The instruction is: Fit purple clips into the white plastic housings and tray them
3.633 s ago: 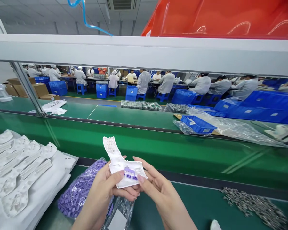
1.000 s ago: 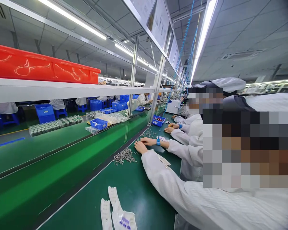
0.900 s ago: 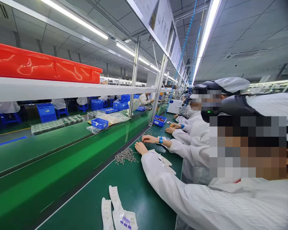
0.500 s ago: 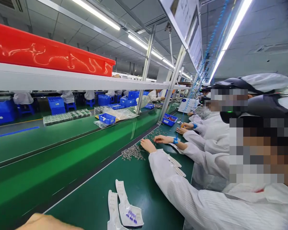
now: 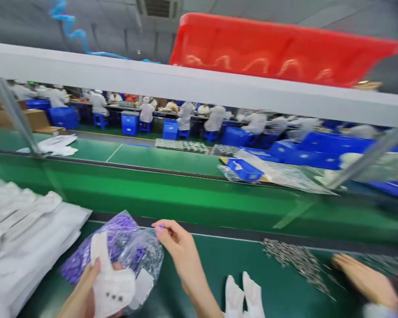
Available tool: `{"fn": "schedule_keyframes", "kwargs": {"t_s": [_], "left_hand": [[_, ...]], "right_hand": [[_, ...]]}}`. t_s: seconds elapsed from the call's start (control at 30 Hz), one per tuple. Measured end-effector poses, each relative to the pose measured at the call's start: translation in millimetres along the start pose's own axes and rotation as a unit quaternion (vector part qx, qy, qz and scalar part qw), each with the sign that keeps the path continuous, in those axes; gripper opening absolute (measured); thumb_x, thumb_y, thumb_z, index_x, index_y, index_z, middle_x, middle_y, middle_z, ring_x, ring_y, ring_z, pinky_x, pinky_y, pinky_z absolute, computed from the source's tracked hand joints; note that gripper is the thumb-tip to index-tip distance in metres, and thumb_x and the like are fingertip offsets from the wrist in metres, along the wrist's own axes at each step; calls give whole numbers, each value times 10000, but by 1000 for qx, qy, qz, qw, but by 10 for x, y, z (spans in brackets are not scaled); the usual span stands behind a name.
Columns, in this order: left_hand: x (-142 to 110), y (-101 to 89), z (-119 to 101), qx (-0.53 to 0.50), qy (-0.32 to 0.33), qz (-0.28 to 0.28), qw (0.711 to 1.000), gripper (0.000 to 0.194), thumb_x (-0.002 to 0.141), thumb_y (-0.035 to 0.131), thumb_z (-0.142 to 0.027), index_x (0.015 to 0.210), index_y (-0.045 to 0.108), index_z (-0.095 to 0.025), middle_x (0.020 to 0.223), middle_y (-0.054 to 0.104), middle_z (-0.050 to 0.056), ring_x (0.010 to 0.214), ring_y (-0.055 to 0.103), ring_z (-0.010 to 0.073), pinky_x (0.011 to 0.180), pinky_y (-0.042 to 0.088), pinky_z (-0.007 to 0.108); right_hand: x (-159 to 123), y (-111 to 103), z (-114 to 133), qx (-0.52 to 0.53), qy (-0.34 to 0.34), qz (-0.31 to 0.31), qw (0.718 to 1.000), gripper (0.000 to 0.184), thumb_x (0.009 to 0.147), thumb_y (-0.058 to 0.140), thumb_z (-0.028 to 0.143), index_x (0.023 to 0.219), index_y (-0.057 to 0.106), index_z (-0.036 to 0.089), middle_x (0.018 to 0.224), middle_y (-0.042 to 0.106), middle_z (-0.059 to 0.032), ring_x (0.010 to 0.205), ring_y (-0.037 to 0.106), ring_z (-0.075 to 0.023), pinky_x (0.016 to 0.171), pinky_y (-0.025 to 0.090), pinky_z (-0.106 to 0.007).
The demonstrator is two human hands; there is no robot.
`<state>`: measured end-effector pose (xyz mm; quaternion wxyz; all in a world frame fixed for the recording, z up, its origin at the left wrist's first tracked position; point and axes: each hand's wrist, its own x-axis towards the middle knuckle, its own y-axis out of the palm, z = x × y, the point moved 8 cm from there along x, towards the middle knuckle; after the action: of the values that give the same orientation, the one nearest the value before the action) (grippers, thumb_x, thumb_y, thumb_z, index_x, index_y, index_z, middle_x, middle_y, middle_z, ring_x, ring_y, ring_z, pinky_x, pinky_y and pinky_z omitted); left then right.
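Note:
My left hand [image 5: 82, 289] is closed around a white plastic shell [image 5: 114, 285], which has a narrow upper arm and several small dark slots near its wide lower end. My right hand [image 5: 182, 254] pinches a small purple piece [image 5: 160, 226] between thumb and fingertips, at the right edge of a clear plastic bag [image 5: 149, 247]. Many purple pieces [image 5: 86, 254] fill the bag behind the shell. Two more white shells [image 5: 234, 293] lie on the green bench, right of my right forearm.
White shells [image 5: 23, 216] rest on white sheets [image 5: 59, 238] at left. A pile of small metal screws [image 5: 293, 260] lies at right, near a co-worker's hand [image 5: 365, 278]. Across the bench runs a white shelf [image 5: 146, 77] carrying a red bin [image 5: 268, 48]. A blue tray [image 5: 245, 170] sits beyond.
The view has swung left from the co-workers to the bench before me. Both my hands, the held shell and the purple bag now show; earlier only part of one hand was visible.

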<state>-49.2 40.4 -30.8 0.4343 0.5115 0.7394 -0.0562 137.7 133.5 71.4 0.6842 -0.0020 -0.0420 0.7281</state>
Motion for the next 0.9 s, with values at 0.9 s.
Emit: {"fn": "schedule_keyframes", "kwargs": {"t_s": [0.9], "left_hand": [[-440, 277, -511, -16, 217, 125, 968, 756, 831, 585, -407, 1439, 159, -266, 1301, 517, 106, 1026, 570, 228, 720, 476, 256]], "right_hand": [[-255, 822, 40, -126, -14, 269, 955, 248, 860, 531, 434, 749, 561, 214, 1161, 543, -38, 1131, 470, -232, 978, 316, -344]]}}
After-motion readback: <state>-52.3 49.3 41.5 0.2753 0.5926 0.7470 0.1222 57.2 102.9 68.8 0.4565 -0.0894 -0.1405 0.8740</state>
